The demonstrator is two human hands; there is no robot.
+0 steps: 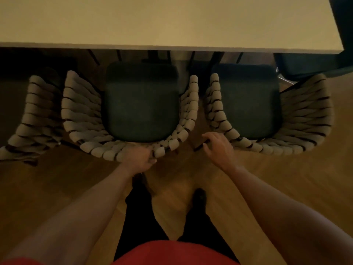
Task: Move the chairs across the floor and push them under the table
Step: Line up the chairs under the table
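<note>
A pale worktop [172, 22] fills the upper part of the head view, and its near edge serves as the reference line for everything below. Two chairs with woven rope backs and dark seat cushions stand side by side just in front of that edge, both facing it. The front of each cushion sits close to the worktop's edge, while the curved backs remain out on the wooden floor [277, 178]. The middle chair [141, 104] stands roughly below the worktop's centre. The person's left hand [140, 157] grips the top rim of its back, with the fingers curled over the rope wrapping. The right-side chair [248, 104] stands just beside it, nearer the worktop's right corner, and the two armrests are close but apart. The right hand [217, 146] is open with fingers spread and extended, hovering at the inner end of this chair's back rim. Whether the fingertips touch the rim cannot be told. A third woven chair [38, 111] stands beside the middle one, further left along the worktop's edge, and is only partly in view. A dark chair [305, 66] shows at the worktop's right corner. The person, in black trousers [137, 217] and a red top [172, 253], stands behind the two chairs.
</note>
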